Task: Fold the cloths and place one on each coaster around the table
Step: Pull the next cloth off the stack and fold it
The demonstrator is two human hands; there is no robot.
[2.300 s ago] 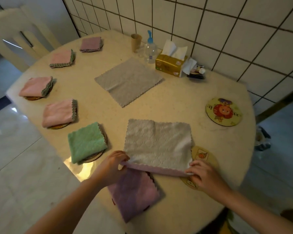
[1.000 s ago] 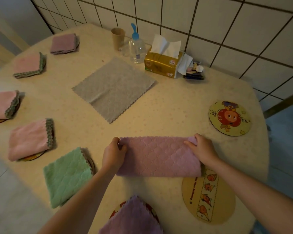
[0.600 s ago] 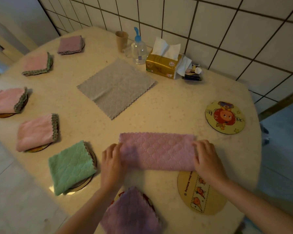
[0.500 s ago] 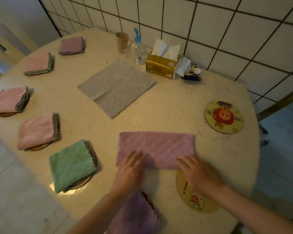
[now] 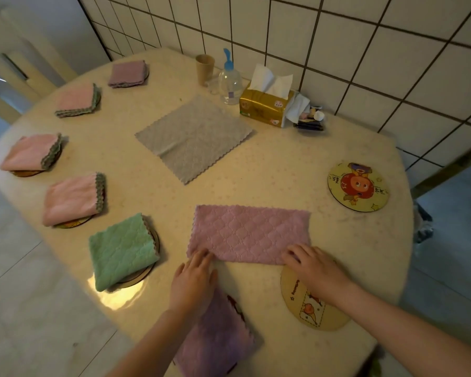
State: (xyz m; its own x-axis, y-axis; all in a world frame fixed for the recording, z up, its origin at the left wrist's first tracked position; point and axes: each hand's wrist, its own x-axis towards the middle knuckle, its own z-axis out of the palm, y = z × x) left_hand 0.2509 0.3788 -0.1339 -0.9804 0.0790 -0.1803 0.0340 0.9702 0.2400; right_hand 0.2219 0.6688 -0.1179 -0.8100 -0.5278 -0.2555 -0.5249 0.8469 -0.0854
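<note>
**Open middle, crowded rim**

Bare worktop (image 5: 269,172) lay open between the flat grey cloth (image 5: 195,137) and the half-folded pink cloth (image 5: 249,234), and on toward the cartoon coaster (image 5: 358,186) at the right. Folded cloths (image 5: 72,200) lined the left edge. A cup (image 5: 205,69), bottle (image 5: 229,80) and tissue box (image 5: 267,107) blocked the tiled wall (image 5: 337,50) side.

You will find small printing on the gold tissue box (image 5: 265,107) and dark lettering on both round cartoon coasters (image 5: 358,187) (image 5: 307,303), none of it legible.
</note>
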